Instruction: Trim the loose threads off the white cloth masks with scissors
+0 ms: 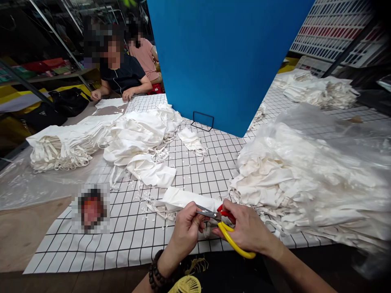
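My right hand [249, 228] grips a pair of scissors [227, 234] with one red and one yellow handle loop. Their blades point left, towards my left hand [187, 228], whose thumb and fingers are pinched together at the blade tips. Between and behind both hands lies a white cloth piece [192, 198] with thin straps trailing left. My left fingers seem closed on its edge, though the pinched part is mostly hidden. Small white snippets are scattered on the grid-patterned tablecloth [198, 175].
White cloth pieces [140, 130] are heaped at left, beside a neat stack [67, 142]. Right stands a plastic-covered pile [305, 175]. A tall blue board [226, 61] blocks the view ahead. One person [122, 77] sits across the table; another [143, 57] is behind.
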A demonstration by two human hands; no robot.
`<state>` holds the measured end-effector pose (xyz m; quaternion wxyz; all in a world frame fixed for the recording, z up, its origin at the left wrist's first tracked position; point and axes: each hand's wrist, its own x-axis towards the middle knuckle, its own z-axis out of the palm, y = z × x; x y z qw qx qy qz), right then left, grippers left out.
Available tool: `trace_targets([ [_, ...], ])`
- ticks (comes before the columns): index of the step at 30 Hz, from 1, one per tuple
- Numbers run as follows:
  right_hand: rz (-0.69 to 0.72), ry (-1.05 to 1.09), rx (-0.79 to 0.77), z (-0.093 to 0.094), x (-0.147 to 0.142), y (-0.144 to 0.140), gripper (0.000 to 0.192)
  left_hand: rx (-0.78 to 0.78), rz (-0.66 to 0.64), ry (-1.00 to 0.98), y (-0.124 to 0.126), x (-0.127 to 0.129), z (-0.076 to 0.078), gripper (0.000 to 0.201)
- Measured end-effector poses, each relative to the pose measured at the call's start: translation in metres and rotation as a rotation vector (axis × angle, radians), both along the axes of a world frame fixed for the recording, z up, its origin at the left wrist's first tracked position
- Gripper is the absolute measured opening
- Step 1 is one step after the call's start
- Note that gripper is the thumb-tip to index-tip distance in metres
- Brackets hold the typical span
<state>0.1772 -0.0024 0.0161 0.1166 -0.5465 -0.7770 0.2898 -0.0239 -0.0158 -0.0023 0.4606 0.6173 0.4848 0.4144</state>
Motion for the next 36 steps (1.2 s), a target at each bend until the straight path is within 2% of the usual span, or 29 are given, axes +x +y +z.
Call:
trace_targets([
  [11,0.009,0.037,0.031,-0.009,0.000,0.000,0.038,-0.088,-0.030,-0.085,0.002,-0.002,0.004,0.025],
  [16,0.003,0.075,0.066,-0.017,0.000,0.001,0.040,-0.192,-0.025,-0.207,0.001,0.002,-0.004,0.026],
  [20,-0.054,0.187,0.000,-0.016,0.002,0.001,0.043,-0.196,0.021,-0.258,0.012,-0.005,-0.008,0.027],
  [22,-0.137,0.267,-0.037,-0.017,0.007,0.001,0.041,-0.133,0.141,-0.237,0.031,-0.022,0.001,0.025],
  [24,-0.291,0.338,-0.034,-0.023,0.019,0.003,0.035,-0.009,0.342,-0.194,0.061,-0.050,0.018,0.021],
  [27,-0.619,0.397,0.023,-0.043,0.047,0.007,0.029,0.314,0.646,-0.077,0.114,-0.096,0.051,0.021],
  [28,-0.716,0.392,0.047,-0.051,0.058,0.009,0.029,0.353,0.695,0.037,0.129,-0.108,0.061,0.022],
  [30,-0.806,0.364,0.089,-0.065,0.079,0.011,0.027,0.289,0.661,0.335,0.150,-0.119,0.072,0.024],
  [31,-0.823,0.355,0.099,-0.070,0.087,0.011,0.026,0.244,0.628,0.448,0.154,-0.118,0.073,0.025],
  [33,-0.825,0.352,0.103,-0.076,0.097,0.009,0.023,0.190,0.573,0.592,0.152,-0.100,0.063,0.028],
  [35,-0.806,0.358,0.086,-0.076,0.098,0.006,0.023,0.174,0.489,0.663,0.139,-0.064,0.043,0.035],
  [36,-0.785,0.359,0.068,-0.074,0.096,0.005,0.024,0.150,0.377,0.667,0.130,-0.041,0.030,0.036],
])
